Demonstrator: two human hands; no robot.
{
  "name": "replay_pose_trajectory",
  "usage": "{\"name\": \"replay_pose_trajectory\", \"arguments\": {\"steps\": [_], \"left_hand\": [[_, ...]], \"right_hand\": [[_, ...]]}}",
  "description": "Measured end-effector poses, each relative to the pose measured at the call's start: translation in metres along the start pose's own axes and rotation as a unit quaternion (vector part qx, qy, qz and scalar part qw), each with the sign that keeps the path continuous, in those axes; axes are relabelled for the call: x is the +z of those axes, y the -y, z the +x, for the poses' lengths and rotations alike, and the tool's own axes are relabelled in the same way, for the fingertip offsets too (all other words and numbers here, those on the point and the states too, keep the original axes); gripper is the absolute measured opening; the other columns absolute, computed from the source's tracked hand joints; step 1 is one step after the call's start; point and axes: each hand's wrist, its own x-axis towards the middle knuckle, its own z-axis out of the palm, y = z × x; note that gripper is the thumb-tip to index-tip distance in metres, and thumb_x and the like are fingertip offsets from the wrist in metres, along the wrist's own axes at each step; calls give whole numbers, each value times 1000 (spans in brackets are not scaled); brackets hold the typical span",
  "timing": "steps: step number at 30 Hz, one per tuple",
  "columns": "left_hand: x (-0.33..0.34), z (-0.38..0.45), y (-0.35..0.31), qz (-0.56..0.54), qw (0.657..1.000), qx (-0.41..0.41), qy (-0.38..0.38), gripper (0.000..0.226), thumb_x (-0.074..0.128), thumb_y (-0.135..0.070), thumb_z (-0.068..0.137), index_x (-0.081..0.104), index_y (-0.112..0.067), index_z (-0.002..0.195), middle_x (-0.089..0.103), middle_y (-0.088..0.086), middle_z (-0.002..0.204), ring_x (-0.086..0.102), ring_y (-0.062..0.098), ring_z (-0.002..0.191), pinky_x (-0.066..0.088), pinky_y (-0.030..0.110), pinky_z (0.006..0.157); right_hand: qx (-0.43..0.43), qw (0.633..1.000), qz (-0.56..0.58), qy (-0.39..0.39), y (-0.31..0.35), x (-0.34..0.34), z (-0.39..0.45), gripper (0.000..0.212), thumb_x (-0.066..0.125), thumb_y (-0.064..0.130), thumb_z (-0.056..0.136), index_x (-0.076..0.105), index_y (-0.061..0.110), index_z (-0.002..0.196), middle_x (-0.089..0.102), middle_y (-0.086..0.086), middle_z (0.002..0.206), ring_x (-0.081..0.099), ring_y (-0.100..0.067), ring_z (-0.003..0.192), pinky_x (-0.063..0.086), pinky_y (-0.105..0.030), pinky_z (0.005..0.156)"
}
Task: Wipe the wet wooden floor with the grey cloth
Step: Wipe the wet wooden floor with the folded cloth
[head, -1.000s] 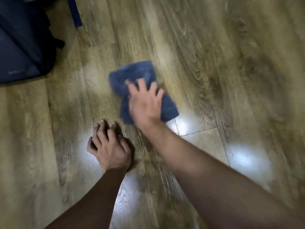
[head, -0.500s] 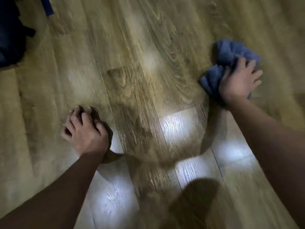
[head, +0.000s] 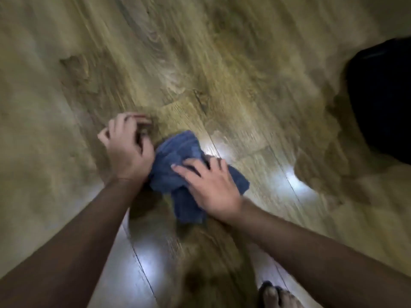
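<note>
I'm mid-wipe — my right hand (head: 211, 185) is spread flat, pressing the bunched grey cloth (head: 182, 165) onto the wooden floor (head: 222, 63), just beside my left hand (head: 126, 150), which braces half-curled, holding nothing. Next, I judge, another firm pass — toward the glossy patches.

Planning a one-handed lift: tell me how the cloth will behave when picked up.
The cloth lies bunched in soft folds under the right hand, so it will probably droop, not hold shape. It looks thin, likely light, though water from the floor may add weight.

Two bare forearms, no sleeves, left hand (head: 127, 150), right hand (head: 213, 185)
</note>
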Motion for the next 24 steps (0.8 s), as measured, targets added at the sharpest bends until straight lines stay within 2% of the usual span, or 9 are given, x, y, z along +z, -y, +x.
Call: {"name": "replay_pose_trajectory", "arguments": {"steps": [4,7,9,11,13,17,20,22,24], "left_hand": [[26,-27,-68,-122,991,-61,0,24,52,-11,82,60,-22,102,58,-5,112,54,16,109,22,28,95],[39,-49,-89,-96,992,0,80,23,53,-15,84,61,-20,105,59,-6,116,52,14,110,23,33,97],[44,-61,-96,-98,990,-15,103,22,52,-17,87,61,-20,107,58,-6,117,53,15,110,24,36,96],[46,-72,-103,-121,985,-63,103,21,51,-18,89,60,-19,108,58,-6,117,54,16,111,24,35,98],[47,-81,-110,-128,984,-80,92,21,51,-17,90,61,-18,109,60,-5,118,56,17,112,26,37,101],[50,-95,-123,-147,981,-91,84,21,52,-18,90,62,-18,109,63,-8,116,58,16,114,28,45,106],[49,-98,-122,-147,980,-100,92,22,53,-23,90,62,-18,109,63,-9,118,57,15,116,25,46,109],[47,-100,-121,-138,983,-76,98,22,54,-23,90,62,-18,110,63,-8,118,56,15,116,24,49,111],[47,-103,-121,-111,987,-46,109,23,54,-23,89,61,-19,110,62,-7,119,55,16,118,22,54,112]], "right_hand": [[186,979,-74,-45,-122,-30,-21,45,52,30,97,47,29,142,52,-7,129,48,-37,94,37,-45,78],[433,894,-71,-94,-183,-39,-36,43,42,37,101,45,28,142,45,-12,135,44,-40,106,34,-50,89],[520,845,-67,-104,-176,-35,-34,42,40,37,100,45,29,141,44,-12,137,42,-41,110,32,-54,93],[515,847,-76,-103,-141,-27,-38,41,42,33,99,45,28,140,45,-12,134,43,-41,106,33,-56,91],[445,887,-66,-99,-92,-16,-56,44,48,30,96,46,29,140,47,-11,130,43,-38,99,34,-54,86],[197,978,-62,-34,-18,-6,-125,54,53,30,91,43,30,144,46,-3,130,47,-35,93,32,-46,80],[38,996,-82,-5,-56,-16,-151,62,64,27,88,40,27,146,52,-4,132,48,-35,98,35,-43,80],[114,989,-93,-14,-90,-23,-158,58,64,26,90,42,26,143,55,-8,129,52,-37,94,41,-45,78],[297,950,-84,-45,-120,-30,-162,48,53,29,97,42,28,143,51,-10,131,48,-38,96,39,-49,81]]}}
